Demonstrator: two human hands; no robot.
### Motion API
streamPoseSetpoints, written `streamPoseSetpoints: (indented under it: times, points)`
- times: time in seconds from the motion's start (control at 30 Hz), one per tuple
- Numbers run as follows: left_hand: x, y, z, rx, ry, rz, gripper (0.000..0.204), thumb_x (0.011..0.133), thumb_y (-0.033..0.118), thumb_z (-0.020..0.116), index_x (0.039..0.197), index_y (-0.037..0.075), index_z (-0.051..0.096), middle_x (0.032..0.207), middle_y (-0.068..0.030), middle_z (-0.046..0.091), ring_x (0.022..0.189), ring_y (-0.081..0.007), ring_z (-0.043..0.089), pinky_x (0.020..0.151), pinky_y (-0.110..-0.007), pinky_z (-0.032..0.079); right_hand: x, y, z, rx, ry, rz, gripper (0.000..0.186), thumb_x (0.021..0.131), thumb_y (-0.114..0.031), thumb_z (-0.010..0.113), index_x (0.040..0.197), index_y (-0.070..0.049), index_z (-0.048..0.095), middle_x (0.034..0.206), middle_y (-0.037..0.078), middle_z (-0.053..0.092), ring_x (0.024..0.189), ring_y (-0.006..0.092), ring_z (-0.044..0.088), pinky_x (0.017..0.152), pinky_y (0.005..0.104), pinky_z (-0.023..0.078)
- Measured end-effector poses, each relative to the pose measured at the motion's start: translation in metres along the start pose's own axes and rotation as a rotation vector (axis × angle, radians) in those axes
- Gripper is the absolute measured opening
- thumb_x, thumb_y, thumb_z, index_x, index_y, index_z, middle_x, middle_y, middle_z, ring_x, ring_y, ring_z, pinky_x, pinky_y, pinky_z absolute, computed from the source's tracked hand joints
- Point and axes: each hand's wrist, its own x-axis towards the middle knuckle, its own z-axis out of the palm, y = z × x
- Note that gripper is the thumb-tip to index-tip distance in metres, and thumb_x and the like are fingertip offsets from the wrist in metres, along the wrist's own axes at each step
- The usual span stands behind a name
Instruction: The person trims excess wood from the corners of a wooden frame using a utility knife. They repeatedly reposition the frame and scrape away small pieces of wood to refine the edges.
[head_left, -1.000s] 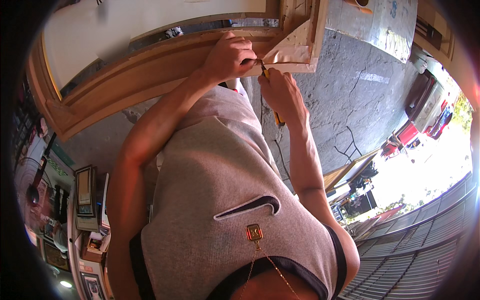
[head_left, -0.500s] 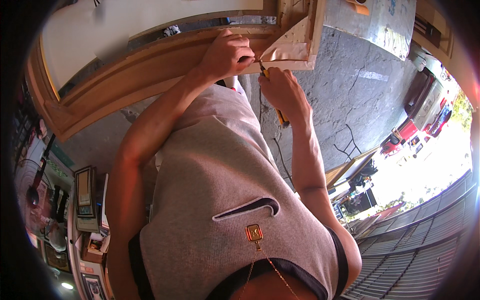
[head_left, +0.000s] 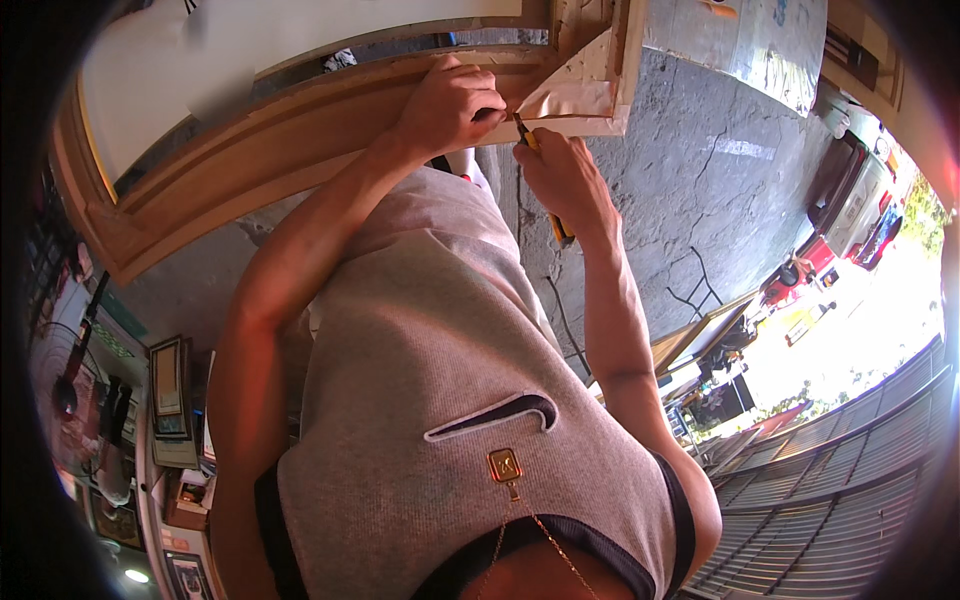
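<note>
The large wooden frame [head_left: 300, 135] stretches across in front of me, and I judge it stiff and rather heavy, better taken by its thick rails than by the glossy brown sheet [head_left: 575, 102] at its corner, which looks thin and easy to tear. My left hand [head_left: 450, 108] is curled over the near rail, but whether its fingers pinch something I cannot tell. My right hand [head_left: 565, 178] is wrapped around the yellow-and-black utility knife [head_left: 530, 138] beside that rail, probably light and rigid, safe only by its handle.
</note>
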Motion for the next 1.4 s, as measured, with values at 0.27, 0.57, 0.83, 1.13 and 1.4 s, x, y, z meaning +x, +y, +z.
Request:
streamPoseSetpoints:
  times: [0.27, 0.57, 0.83, 1.13, 1.4]
  points:
    - [0.000, 0.000, -0.001, -0.004, -0.001, 0.001, 0.007, 0.078, 0.016, 0.075, 0.082, 0.011, 0.072, 0.079, -0.0006, 0.064, 0.078, -0.0181, 0.061, 0.077, -0.035, 0.041, 0.005, 0.004, 0.010, 0.021, 0.060, -0.042, 0.032, 0.092, -0.026, 0.056, 0.102, 0.003, 0.066, 0.096, 0.029, 0.066, 0.101, 0.0448, 0.061, 0.088, 0.0512, 0.047]
    - [-0.002, 0.004, -0.003, -0.009, -0.025, -0.018, 0.013, 0.078, 0.026, 0.075, 0.084, 0.015, 0.073, 0.080, 0.0005, 0.063, 0.081, -0.0173, 0.061, 0.082, -0.036, 0.040, -0.018, 0.029, -0.010, 0.114, 0.132, -0.029, 0.034, 0.092, -0.031, 0.060, 0.103, 0.000, 0.065, 0.065, 0.016, 0.062, 0.058, 0.0268, 0.064, 0.059, 0.0395, 0.050]
    - [-0.001, 0.018, -0.013, 0.090, -0.109, 0.020, 0.018, 0.080, 0.029, 0.076, 0.091, 0.015, 0.073, 0.086, 0.0023, 0.064, 0.087, -0.0178, 0.061, 0.085, -0.037, 0.041, 0.008, 0.056, 0.030, 0.451, 0.296, -0.045, 0.025, 0.090, -0.026, 0.070, 0.096, -0.003, 0.063, 0.061, 0.003, 0.057, 0.053, 0.0098, 0.056, 0.052, 0.0293, 0.045]
    - [0.021, 0.034, 0.021, 0.178, 0.054, -0.111, 0.008, 0.081, 0.022, 0.073, 0.083, 0.015, 0.071, 0.076, 0.0034, 0.063, 0.078, -0.0158, 0.061, 0.076, -0.036, 0.039, 0.031, 0.093, 0.045, 0.986, 0.485, -0.078, 0.020, 0.084, -0.014, 0.077, 0.089, -0.005, 0.059, 0.067, 0.000, 0.059, 0.055, 0.0100, 0.058, 0.052, 0.0264, 0.047]
    - [0.041, 0.034, 0.014, 0.518, -0.113, 0.069, 0.006, 0.069, 0.020, 0.074, 0.072, 0.016, 0.072, 0.073, 0.0048, 0.065, 0.082, -0.0151, 0.060, 0.080, -0.042, 0.037, 0.048, 0.116, 0.043, 0.701, 0.699, -0.071, 0.026, 0.080, -0.021, 0.080, 0.084, -0.005, 0.059, 0.066, -0.001, 0.059, 0.057, 0.0096, 0.057, 0.055, 0.0272, 0.047]
